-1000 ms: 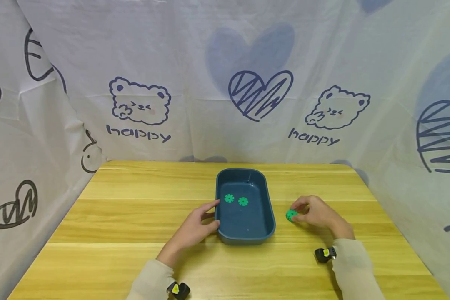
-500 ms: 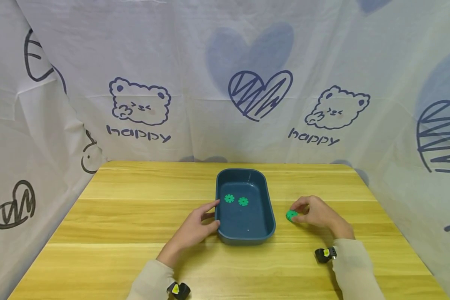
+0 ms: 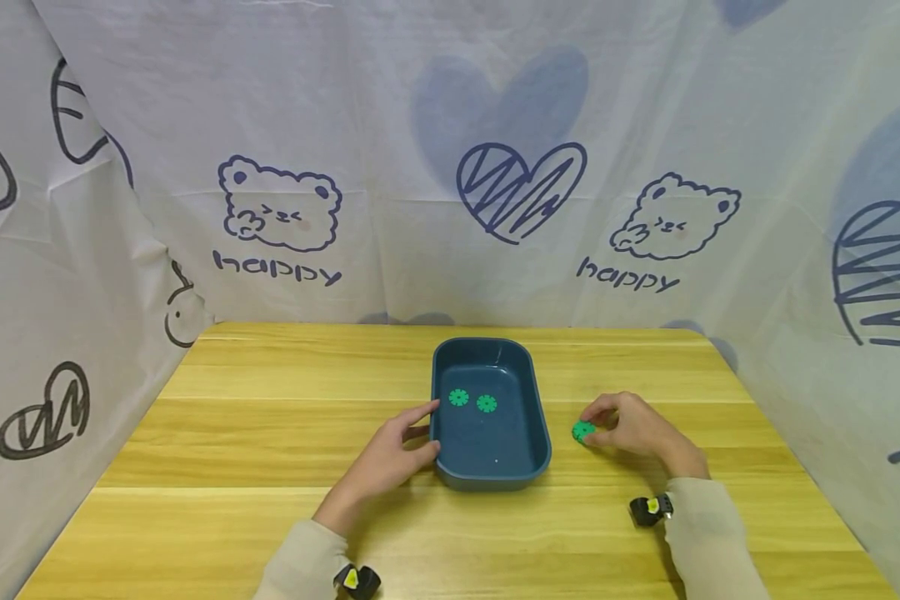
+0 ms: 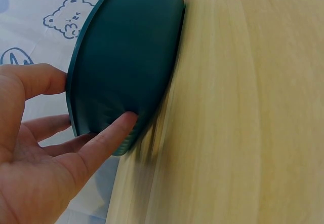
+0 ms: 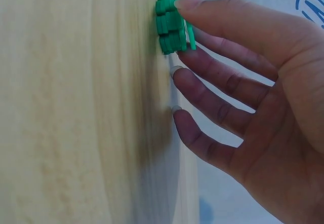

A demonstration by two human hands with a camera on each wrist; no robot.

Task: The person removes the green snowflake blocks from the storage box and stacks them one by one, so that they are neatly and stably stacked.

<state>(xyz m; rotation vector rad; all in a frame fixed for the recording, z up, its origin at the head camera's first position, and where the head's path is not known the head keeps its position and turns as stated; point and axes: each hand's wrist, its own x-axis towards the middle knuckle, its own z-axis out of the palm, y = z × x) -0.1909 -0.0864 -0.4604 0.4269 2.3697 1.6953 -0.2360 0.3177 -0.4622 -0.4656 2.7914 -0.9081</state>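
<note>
In the head view, a dark blue rectangular tub [image 3: 487, 450] stands on the table with two green notched plastic discs [image 3: 459, 397] lying flat inside. My left hand [image 3: 387, 457] rests its spread fingertips against the tub's left side. The left wrist view shows those fingers [image 4: 109, 138] touching the outer wall and rim. Right of the tub, my right hand [image 3: 633, 427] pinches a small stack of green notched discs [image 3: 582, 431] between thumb and fingers. Up close in the right wrist view, the stack [image 5: 171, 25] is several layers thick and sits at the table surface.
The wooden table [image 3: 270, 400] reaches back to a white patterned cloth [image 3: 390, 167] that hangs behind it and at both sides. Black wrist devices [image 3: 357, 581] sit on both forearms. The tub's far side lies near the table's back edge.
</note>
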